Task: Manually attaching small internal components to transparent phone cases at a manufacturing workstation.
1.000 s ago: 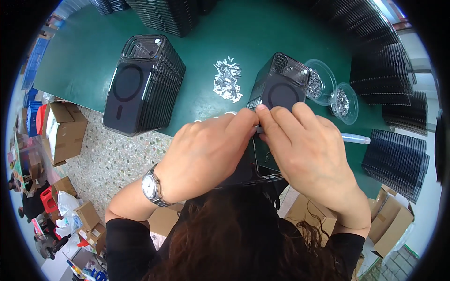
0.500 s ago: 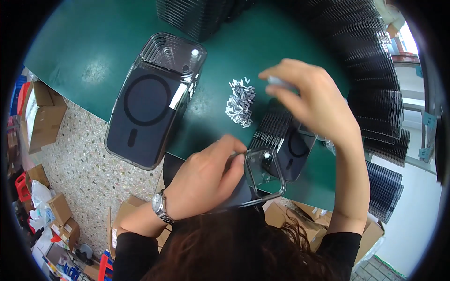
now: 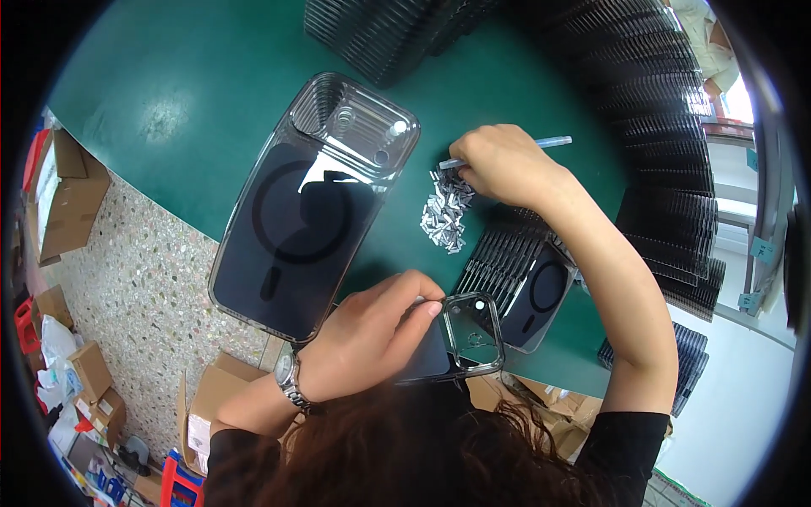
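Note:
My left hand (image 3: 367, 329) is pinched on the edge of a phone case (image 3: 432, 359) with a clear rim and dark back, held at the near table edge. The case's camera-side end points right; its lower part is hidden by my hand and hair. My right hand (image 3: 507, 165) is closed around a slim, pale, pen-like stick (image 3: 553, 142). The stick's left end sits at the top of a heap of small silvery pieces (image 3: 448, 221) on the table. Whether it touches a piece is too small to tell.
A tall stack of phone cases (image 3: 296, 207) stands left of the heap, a smaller stack (image 3: 541, 291) to its right. Rows of dark cases (image 3: 659, 110) line the table's right side, and another stack (image 3: 372, 29) stands at the back. Cardboard boxes (image 3: 72, 198) sit on the floor.
My right hand has come left to the heap, and its stick now shows clearly, lying across the hand. My left hand keeps its hold on the case. The whole view has shifted slightly.

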A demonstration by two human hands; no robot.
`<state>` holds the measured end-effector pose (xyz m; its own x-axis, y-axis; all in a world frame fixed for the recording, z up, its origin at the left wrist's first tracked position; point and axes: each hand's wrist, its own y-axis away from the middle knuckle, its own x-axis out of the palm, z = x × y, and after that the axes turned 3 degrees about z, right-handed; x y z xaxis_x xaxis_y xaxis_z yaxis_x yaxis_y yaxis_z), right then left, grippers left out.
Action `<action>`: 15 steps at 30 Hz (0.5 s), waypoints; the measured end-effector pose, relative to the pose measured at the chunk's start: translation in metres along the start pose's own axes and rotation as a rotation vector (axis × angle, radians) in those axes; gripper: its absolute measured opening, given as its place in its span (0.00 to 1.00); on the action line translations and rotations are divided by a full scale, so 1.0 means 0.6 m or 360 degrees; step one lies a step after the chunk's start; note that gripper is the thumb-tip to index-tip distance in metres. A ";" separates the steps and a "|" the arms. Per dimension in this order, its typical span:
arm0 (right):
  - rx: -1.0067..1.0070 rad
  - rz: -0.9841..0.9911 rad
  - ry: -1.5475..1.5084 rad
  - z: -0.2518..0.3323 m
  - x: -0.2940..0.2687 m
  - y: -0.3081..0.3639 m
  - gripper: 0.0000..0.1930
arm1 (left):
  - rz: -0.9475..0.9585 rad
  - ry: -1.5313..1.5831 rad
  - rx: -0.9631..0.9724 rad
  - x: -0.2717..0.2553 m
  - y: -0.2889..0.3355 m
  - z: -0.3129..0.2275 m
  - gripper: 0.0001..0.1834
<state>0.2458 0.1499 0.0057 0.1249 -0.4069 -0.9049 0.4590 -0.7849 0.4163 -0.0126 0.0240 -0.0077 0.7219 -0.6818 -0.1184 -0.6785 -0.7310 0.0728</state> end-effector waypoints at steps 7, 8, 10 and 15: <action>0.0063 0.0092 0.0009 -0.017 0.004 0.013 0.07 | -0.0076 -0.0149 -0.0003 -0.001 0.005 -0.011 0.07; 0.0031 -0.0082 -0.0003 -0.022 0.003 0.022 0.07 | -0.0075 -0.0160 0.0002 0.000 0.006 -0.014 0.07; -0.0014 -0.0334 -0.0276 -0.008 -0.039 0.044 0.09 | -0.0105 -0.0278 0.0030 0.001 0.007 -0.016 0.07; -0.0121 -0.0561 -0.0843 0.087 -0.112 0.155 0.08 | -0.0154 -0.0291 0.0103 0.000 0.002 -0.054 0.06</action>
<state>0.2345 0.0797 0.1098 -0.4875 -0.3212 -0.8119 0.4565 -0.8864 0.0766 -0.0090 0.0219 0.0245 0.7514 -0.5878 -0.2999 -0.6188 -0.7855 -0.0108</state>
